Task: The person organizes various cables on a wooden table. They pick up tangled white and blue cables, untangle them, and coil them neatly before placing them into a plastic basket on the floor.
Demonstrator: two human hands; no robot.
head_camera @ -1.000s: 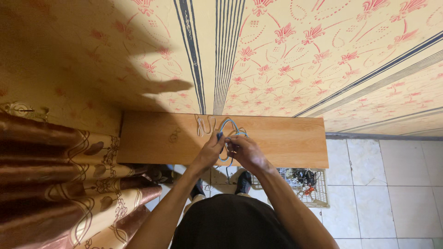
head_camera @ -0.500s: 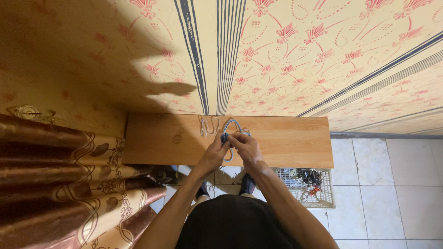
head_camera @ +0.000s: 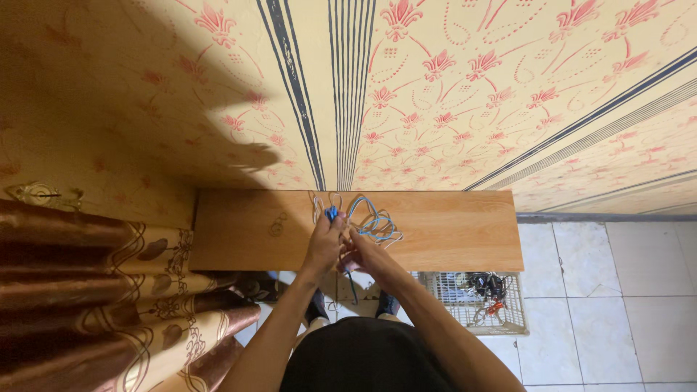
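Observation:
A tangle of thin blue and white cables [head_camera: 372, 221] lies on a narrow wooden shelf [head_camera: 450, 232] against the wall. My left hand [head_camera: 324, 243] is closed on a small blue connector [head_camera: 331, 213] at a cable's end, held above the shelf's middle. My right hand [head_camera: 361, 254] is just right of it, fingers pinched on a dark cable strand that hangs down past the shelf's front edge. A white cable loop [head_camera: 319, 203] lies beside the left hand's fingertips. Both forearms reach in from below.
A patterned yellow and red wall rises behind the shelf. A brown curtain [head_camera: 94, 290] hangs at the left. On the tiled floor [head_camera: 602, 290] under the shelf's right end stands a white wire basket [head_camera: 475, 301] with cables in it. A small faint ring mark [head_camera: 276, 226] is on the shelf's left.
Both hands have shifted left and slightly toward me; the left hand lifted the blue connector, and the blue cable loops now lie uncovered to the right of the hands.

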